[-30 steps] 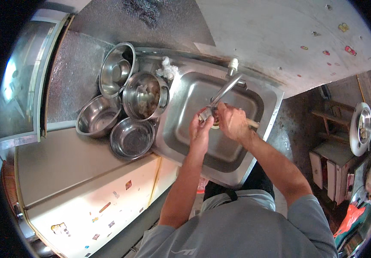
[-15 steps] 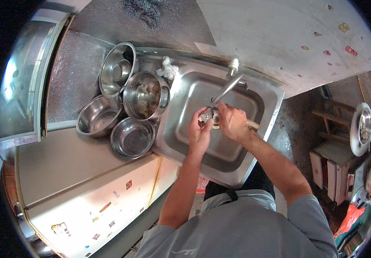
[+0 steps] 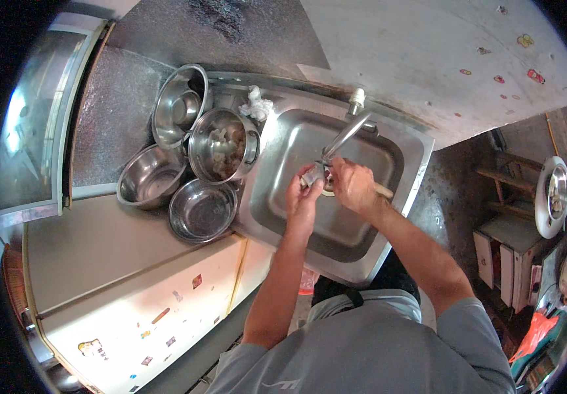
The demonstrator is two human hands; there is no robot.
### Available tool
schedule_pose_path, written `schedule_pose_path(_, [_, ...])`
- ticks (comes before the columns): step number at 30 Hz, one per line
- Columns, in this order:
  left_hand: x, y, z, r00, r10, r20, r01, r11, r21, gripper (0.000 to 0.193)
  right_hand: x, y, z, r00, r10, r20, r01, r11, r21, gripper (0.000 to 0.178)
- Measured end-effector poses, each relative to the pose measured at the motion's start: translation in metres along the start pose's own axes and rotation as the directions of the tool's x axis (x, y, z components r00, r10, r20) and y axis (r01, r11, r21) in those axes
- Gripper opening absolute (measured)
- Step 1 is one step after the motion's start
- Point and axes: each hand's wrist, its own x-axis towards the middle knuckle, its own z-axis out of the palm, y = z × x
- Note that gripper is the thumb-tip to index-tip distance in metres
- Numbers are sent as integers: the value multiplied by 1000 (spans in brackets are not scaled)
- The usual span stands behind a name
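Over the steel sink (image 3: 283,217), my two hands meet just under the faucet spout (image 3: 346,136). My left hand (image 3: 302,205) is closed round a small pale, wet-looking piece of food (image 3: 311,176), held between thumb and fingers. My right hand (image 3: 355,187) is closed too, its fingertips against the near side of that piece. A pale wooden handle (image 3: 383,190) sticks out past the right hand's outer edge; the tool's other end is hidden by the hand. Water seems to run over the fingers, though this is hard to make out.
Left of the sink stand a steel pot (image 3: 203,161) holding pale food pieces and several steel bowls, one a shallow bowl (image 3: 202,211). A crumpled white cloth or bag (image 3: 256,105) lies at the sink's back left corner. At far right is a round plate-like dish (image 3: 552,197).
Both hands have shifted very slightly left. The right fingers have changed position against the pale piece, and the wooden handle has moved a little with the right hand.
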Motion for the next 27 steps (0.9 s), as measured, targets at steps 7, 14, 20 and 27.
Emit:
schedule_pose_path(7, [-2, 7, 3, 994, -109, 16, 110, 972, -207, 45, -1, 2, -1, 998, -61, -1, 61, 998, 5, 16])
schedule_pose_path(14, [-4, 7, 4, 996, -64, 54, 75, 971, -227, 43, -6, -3, -4, 995, -86, 41, 86, 996, -4, 15])
schedule_pose_path(20, [-3, 3, 0, 995, -80, 53, 88, 980, -176, 40, -9, -3, -8, 990, -109, 87, 113, 992, -47, 17])
schedule_pose_path(27, [-1, 9, 1, 994, -87, 62, 94, 988, -122, 41, -5, 2, -4, 996, -79, -47, 79, 997, -10, 17])
